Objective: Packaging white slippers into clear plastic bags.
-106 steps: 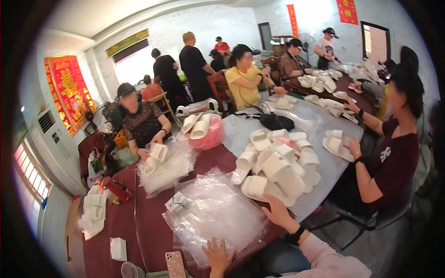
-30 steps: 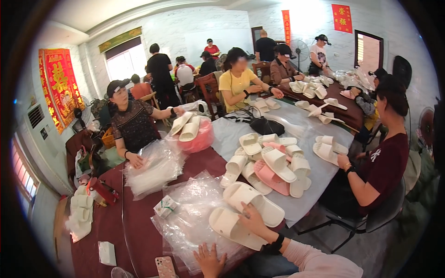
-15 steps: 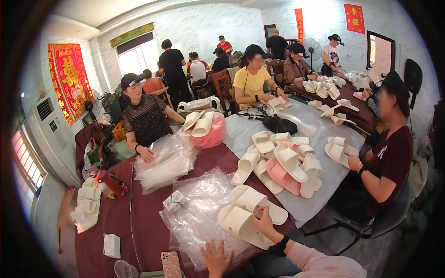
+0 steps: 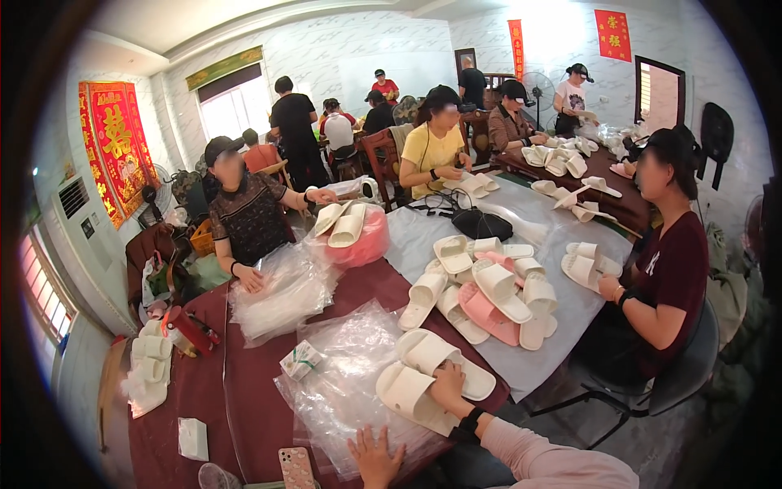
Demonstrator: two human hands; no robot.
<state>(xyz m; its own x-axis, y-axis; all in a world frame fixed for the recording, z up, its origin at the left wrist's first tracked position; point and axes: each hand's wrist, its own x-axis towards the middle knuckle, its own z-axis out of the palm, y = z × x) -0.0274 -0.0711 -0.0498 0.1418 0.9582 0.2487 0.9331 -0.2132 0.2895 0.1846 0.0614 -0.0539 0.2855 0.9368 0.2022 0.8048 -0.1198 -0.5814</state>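
A: In the head view, where does the right grip [image 4: 447,385] sit against the pair of white slippers [image 4: 426,349]?

B: On top of them, about where the two meet, just behind the straps. The near slipper [image 4: 399,386] is toward the person, the far slipper [image 4: 479,381] beyond it

A: Clenched or loose?

B: The fingers are bent and touching the pair, but I can't tell whether they're closed round an edge

A: And how does the pair lie?

B: Soles down, side by side, strapped ends to the left, heels toward the lower right, overlapping the right side of some clear bags [image 4: 358,407]

A: The left grip [image 4: 376,458]?

B: Released, palm down, fingers spread on the near part of those bags, apart from the slippers

A: What's around?

B: A small box [image 4: 300,361] on the bags, a phone [image 4: 296,468] left of the left grip on the maroon tabletop [image 4: 208,391], and just past the pair a slipper pile [image 4: 497,281], mostly white with some pink, on a pale sheet [image 4: 533,376]
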